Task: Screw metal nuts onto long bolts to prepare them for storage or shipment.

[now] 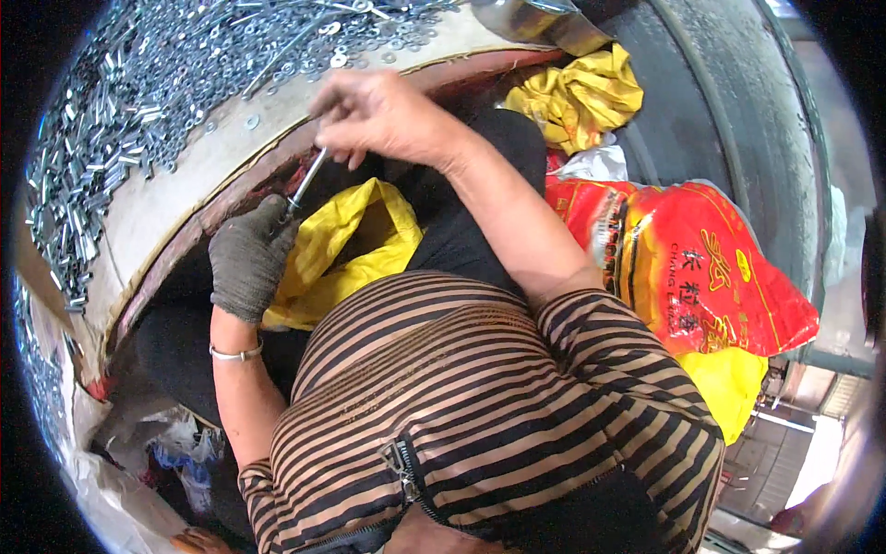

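My left hand, in a grey knit glove, grips the lower end of a long, slim metal bolt that stands tilted up to the right. At its upper end is my bare right hand, fingers curled in and slightly blurred; anything small between them is hidden. Below the hands, an open yellow bag lies over my lap. Beyond them, the worktable's pale rim borders heaps of loose metal parts: washers and nuts at the far side, short metal sleeves at the left.
A red printed sack sits to my right, with a crumpled yellow bag beyond it and yellow material under it. A shiny metal container stands at the far edge. Clear plastic wrapping lies at lower left.
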A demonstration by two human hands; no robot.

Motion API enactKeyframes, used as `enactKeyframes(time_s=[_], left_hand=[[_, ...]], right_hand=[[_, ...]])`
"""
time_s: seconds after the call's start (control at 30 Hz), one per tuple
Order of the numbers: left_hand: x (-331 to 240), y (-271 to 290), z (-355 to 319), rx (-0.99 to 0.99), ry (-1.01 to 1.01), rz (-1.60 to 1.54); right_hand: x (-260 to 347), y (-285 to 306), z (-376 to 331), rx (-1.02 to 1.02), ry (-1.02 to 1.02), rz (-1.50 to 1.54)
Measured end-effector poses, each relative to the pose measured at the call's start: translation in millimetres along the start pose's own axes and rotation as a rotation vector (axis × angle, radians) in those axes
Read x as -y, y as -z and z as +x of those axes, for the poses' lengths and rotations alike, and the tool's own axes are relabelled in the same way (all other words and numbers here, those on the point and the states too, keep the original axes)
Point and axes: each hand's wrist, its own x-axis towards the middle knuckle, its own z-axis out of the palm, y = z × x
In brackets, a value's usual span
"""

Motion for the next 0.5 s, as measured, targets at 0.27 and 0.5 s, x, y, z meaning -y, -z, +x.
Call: enactKeyframes(time_s=[0.27,0.5], left_hand=[[12.8,0.1,0.3,-0.096,0.109,-0.302],[9.2,16.8,0.1,-0.197,0.401,-1.023]], right_hand=[[-8.9,-10.3,-14.3,-0.072,0.047,0.006],[-53.0,-68.5,-31.9,0.858,-0.133,-0.95]])
